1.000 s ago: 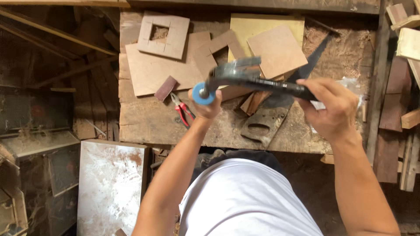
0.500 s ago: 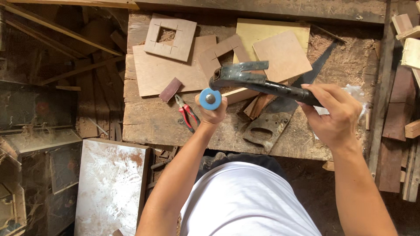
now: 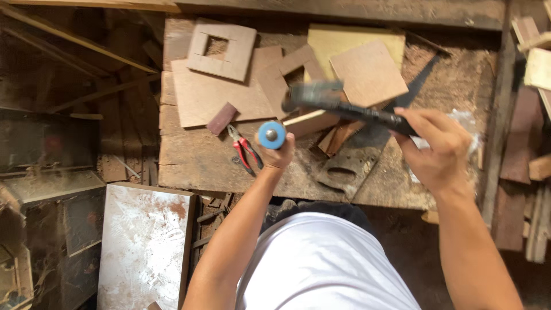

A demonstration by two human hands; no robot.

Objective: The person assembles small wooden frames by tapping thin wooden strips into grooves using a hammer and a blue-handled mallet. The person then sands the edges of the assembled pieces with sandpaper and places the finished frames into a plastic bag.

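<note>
My left hand (image 3: 279, 154) grips an upright tool with a round blue handle end (image 3: 271, 135), held over the worn wooden bench (image 3: 195, 163). My right hand (image 3: 439, 150) holds the dark handle of a hammer (image 3: 367, 115). Its blurred head (image 3: 313, 95) hangs just above and right of the blue handle end. A pale wood strip (image 3: 310, 122) lies on the bench right beside the blue-handled tool.
Red-handled pliers (image 3: 244, 150) lie left of my left hand. A hand saw (image 3: 344, 169) lies across the bench under the hammer. Plywood offcuts (image 3: 367, 72) and a square frame with a cut-out (image 3: 221, 50) cover the back. Wood scraps (image 3: 531, 115) are stacked at right.
The hammer head stays above the blue handle end but is now blurred with motion. Both hands keep their grips, and my left hand has barely shifted.
</note>
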